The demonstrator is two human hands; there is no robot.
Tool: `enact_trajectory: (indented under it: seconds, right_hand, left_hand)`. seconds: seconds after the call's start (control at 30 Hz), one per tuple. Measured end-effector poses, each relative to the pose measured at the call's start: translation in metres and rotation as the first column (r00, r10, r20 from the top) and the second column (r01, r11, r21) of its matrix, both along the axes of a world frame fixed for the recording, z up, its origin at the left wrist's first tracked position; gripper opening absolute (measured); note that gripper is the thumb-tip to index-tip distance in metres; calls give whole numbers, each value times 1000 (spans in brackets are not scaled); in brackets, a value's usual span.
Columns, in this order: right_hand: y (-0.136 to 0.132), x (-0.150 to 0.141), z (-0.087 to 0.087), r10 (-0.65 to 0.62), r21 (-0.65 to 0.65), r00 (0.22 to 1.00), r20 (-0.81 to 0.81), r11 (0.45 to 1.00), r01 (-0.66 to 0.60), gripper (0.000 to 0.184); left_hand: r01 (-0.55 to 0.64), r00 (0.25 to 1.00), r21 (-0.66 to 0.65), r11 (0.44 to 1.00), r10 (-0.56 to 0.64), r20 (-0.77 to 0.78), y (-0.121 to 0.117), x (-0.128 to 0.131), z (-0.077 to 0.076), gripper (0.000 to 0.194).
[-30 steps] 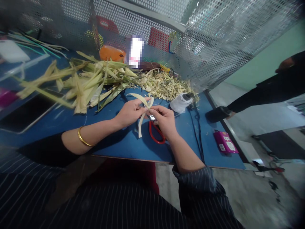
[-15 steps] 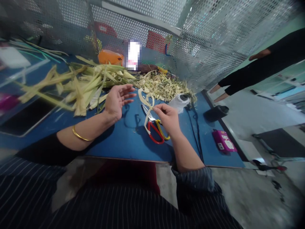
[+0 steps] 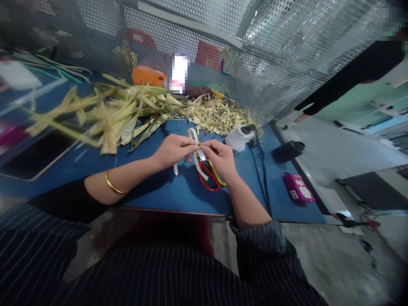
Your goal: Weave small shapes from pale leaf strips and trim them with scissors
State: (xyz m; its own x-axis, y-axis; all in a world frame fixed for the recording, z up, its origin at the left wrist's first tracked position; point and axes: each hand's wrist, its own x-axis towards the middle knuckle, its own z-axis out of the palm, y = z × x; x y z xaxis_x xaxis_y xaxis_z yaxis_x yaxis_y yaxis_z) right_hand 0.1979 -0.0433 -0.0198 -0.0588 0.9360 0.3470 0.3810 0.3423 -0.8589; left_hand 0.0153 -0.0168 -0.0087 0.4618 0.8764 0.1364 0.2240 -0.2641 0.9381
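My left hand [image 3: 174, 151] and my right hand [image 3: 221, 157] meet over the blue table, fingertips pinched together on a pale, looped strip of corn husk [image 3: 200, 170]. One loop rises above the fingers, and loose ends hang below them. Where the strip crosses is hidden by my fingertips. Under my right hand lie scissors [image 3: 208, 182] with one red and one yellow handle, their blades partly covered. A spool of white thread [image 3: 239, 138] sits just beyond my right hand.
Corn husks [image 3: 127, 110] lie back left, beside a heap of shredded husk [image 3: 216, 114]. A dark tablet [image 3: 41, 153] is at left. Right of my hands are black cords [image 3: 261, 178], a dark cylinder [image 3: 288, 151] and a purple pack [image 3: 298, 188]. Perforated metal [image 3: 197, 25] stands behind; a person [image 3: 350, 76] is at right.
My left hand, spread and apart from the strip before, has come right and down and now pinches it beside my right hand. The strip has shifted slightly lower. The person at right has moved.
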Motion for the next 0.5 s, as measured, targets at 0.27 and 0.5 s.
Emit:
enact_trajectory:
  seconds: [0.27,0.5]
  right_hand:
    - [3,2,0,5,-67,996,-94,998,-11,9]
    - [3,0,0,2,-15,1000,-15,1000,-2,5]
  left_hand:
    - [120,980,-457,882,-33,194,2,-5,7,32]
    - [52,999,-408,912,-44,28,4,-4,5,31]
